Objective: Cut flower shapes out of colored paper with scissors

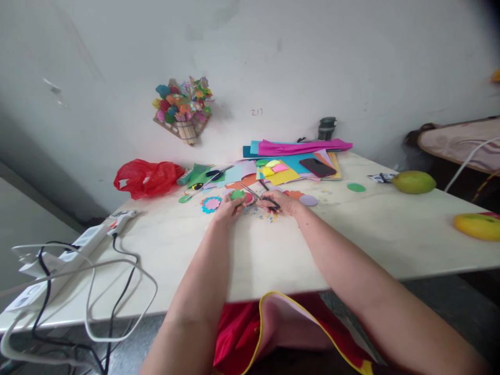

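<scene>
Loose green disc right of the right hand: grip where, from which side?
Likely a fingertip pinch on the near rim of the green disc, coming from the near side: it lies flat, looks thin, and nothing overlaps that edge. The right hand holds scissors, so it would need freeing first.

Head camera: I watch through one view, worn on the person's head, facing forward and down.
Table [269,260]: I look from above, over its near edge and across to the far side.
Wall [273,62]: it fills the upper part of my view.
Forearms [201,281]: closest to me, reaching up to the left hand [230,208] and right hand [283,201] near the centre.
Width: broad, power strip [88,238] to yellow fruit [474,226].
</scene>
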Demonstrator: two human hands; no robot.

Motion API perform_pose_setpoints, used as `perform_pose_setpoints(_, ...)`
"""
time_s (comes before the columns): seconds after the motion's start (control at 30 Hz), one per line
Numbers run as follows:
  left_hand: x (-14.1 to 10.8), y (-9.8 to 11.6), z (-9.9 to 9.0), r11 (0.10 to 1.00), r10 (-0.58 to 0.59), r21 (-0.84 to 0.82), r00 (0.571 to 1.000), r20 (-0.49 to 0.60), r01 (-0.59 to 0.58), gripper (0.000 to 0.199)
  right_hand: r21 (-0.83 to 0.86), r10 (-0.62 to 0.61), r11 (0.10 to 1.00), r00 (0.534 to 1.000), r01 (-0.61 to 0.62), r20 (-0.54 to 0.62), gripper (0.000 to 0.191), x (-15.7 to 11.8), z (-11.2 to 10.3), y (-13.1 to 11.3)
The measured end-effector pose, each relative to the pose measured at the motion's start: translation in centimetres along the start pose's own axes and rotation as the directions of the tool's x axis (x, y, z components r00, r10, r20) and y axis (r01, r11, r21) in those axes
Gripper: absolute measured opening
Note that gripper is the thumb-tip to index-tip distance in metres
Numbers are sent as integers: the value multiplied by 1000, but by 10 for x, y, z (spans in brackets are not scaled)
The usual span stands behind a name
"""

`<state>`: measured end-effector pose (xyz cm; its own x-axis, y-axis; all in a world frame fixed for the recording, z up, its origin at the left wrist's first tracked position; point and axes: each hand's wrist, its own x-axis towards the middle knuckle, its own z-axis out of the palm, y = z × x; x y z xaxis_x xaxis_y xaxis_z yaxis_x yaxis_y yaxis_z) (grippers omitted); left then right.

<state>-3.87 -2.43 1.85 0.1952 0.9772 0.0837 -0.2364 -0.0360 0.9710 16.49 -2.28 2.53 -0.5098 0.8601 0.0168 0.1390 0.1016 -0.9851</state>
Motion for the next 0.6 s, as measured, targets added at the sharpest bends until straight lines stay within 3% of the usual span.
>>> perform_pose_setpoints(0.17, 1, -2, -3, 999, 35, 30, 997, 65, -37, 40, -92, 10, 996, 1000, -9, 5, 31, 2, -1, 2)
perform_pose_setpoints(0.6, 2, -2, -5, 1000, -3, -20, 999, 46, 4, 40, -66, -4, 998, 1000, 6, 27, 24, 2, -3, 6)
